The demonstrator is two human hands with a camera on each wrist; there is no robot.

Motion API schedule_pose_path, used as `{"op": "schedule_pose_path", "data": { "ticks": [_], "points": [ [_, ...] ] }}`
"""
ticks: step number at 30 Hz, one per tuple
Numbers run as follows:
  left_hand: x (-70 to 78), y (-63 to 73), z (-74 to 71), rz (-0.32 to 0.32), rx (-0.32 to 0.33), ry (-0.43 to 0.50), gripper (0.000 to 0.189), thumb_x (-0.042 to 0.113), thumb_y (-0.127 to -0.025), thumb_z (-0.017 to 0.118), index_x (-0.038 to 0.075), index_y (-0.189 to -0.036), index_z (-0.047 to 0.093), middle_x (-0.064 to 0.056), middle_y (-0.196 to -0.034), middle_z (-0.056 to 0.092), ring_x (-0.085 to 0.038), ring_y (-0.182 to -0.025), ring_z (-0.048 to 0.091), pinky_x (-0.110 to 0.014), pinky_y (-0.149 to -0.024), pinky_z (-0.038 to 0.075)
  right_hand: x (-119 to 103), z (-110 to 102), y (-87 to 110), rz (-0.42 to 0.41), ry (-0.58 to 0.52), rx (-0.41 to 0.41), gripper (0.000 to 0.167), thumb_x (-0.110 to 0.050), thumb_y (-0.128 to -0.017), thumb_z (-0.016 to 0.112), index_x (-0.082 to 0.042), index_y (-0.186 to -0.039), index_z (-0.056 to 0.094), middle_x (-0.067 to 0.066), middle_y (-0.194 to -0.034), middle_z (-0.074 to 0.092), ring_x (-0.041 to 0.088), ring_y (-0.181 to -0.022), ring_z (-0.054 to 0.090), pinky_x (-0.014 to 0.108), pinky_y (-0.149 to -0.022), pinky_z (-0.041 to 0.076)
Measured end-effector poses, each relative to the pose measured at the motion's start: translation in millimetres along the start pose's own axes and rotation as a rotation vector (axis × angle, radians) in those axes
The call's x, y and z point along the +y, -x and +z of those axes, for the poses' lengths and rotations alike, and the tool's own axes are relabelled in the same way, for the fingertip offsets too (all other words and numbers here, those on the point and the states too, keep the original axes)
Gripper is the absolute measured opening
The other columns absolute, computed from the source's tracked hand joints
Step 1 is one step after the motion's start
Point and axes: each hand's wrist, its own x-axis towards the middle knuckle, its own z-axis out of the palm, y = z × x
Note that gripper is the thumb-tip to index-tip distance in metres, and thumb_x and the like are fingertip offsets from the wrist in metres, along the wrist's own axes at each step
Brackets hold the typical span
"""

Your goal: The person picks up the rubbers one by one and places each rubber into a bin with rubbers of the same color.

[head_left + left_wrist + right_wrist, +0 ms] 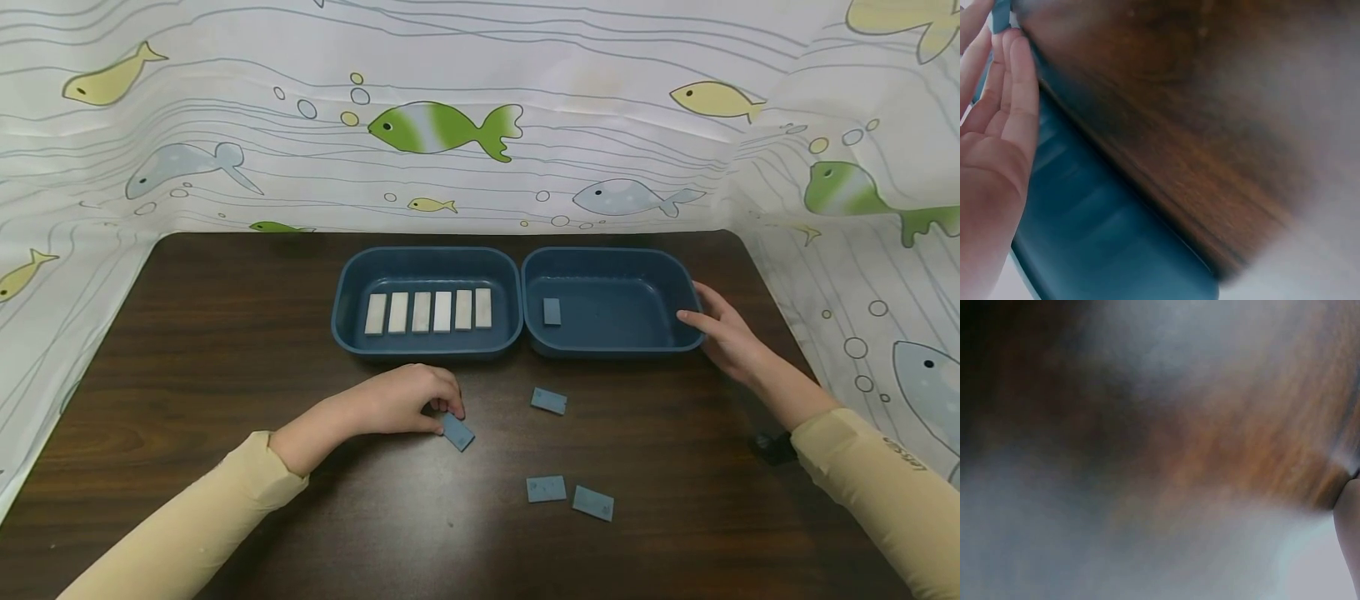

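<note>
The right sleeve (873, 492) bears dark lettering (905, 454), too small to read.

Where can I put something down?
The table is bare left of the left bin; so is the right bin right of its blue tile. White blocks crowd the left bin; loose tiles lie before the right one.

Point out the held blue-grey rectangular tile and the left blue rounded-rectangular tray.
Held blue-grey rectangular tile (458, 433): head view, top face.
Left blue rounded-rectangular tray (427, 266): head view, inner far wall.
</note>
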Motion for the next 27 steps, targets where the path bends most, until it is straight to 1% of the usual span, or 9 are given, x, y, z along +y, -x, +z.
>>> {"op": "schedule_pose_path", "data": {
  "ticks": [6, 13, 18, 22, 27],
  "points": [
    [-2.2, 1.0, 0.4, -0.003, 0.006, 0.029, 0.022, 0.004, -0.086, 0.087, 0.014, -0.104, 0.079, 0.004, -0.104, 0.073, -0.006, -0.089, 0.064, -0.023, -0.082, 0.057, -0.4, 0.4, 0.1, -0.006, -0.013, -0.006, 0.073, -0.014, -0.110, 0.056, -0.012, -0.169, 0.013, -0.018, -0.137, 0.041, 0.000, -0.115, 0.055, 0.014, -0.087, 0.055],
    [-5.6, 3.1, 2.1, 0.014, 0.022, 0.057, 0.024, 0.002, -0.086, 0.086, 0.014, -0.104, 0.077, 0.004, -0.102, 0.071, -0.006, -0.089, 0.062, -0.024, -0.082, 0.057, -0.4, 0.6, 0.1, -0.021, -0.025, -0.007, 0.064, -0.013, -0.110, 0.055, -0.017, -0.165, 0.022, -0.017, -0.137, 0.042, 0.000, -0.115, 0.055, 0.014, -0.087, 0.055],
    [-6.6, 4.6, 3.0, 0.020, 0.022, 0.076, 0.025, 0.002, -0.086, 0.086, 0.015, -0.104, 0.075, 0.005, -0.099, 0.070, -0.006, -0.088, 0.062, -0.022, -0.080, 0.056, -0.6, 0.4, 0.1, -0.018, -0.021, -0.006, 0.069, -0.013, -0.110, 0.056, -0.014, -0.168, 0.018, -0.018, -0.136, 0.042, -0.001, -0.115, 0.056, 0.014, -0.087, 0.055],
    [-6.5, 5.6, 3.0, 0.007, 0.025, 0.095, 0.024, 0.002, -0.086, 0.086, 0.015, -0.103, 0.075, 0.005, -0.097, 0.071, -0.005, -0.087, 0.062, -0.022, -0.079, 0.057, -0.6, 0.2, 0.1, -0.019, -0.021, -0.007, 0.070, -0.013, -0.110, 0.056, -0.013, -0.168, 0.017, -0.018, -0.136, 0.043, -0.002, -0.114, 0.057, 0.014, -0.087, 0.055],
    [-6.0, 5.7, 3.2, -0.015, 0.027, 0.103, 0.023, 0.002, -0.087, 0.086, 0.016, -0.101, 0.075, 0.006, -0.096, 0.071, -0.004, -0.086, 0.063, -0.022, -0.080, 0.057, -0.1, 0.0, 0.3, -0.024, -0.023, -0.010, 0.065, -0.013, -0.110, 0.055, -0.015, -0.165, 0.021, -0.016, -0.136, 0.043, -0.002, -0.112, 0.059, 0.014, -0.087, 0.056]
  ]
}}
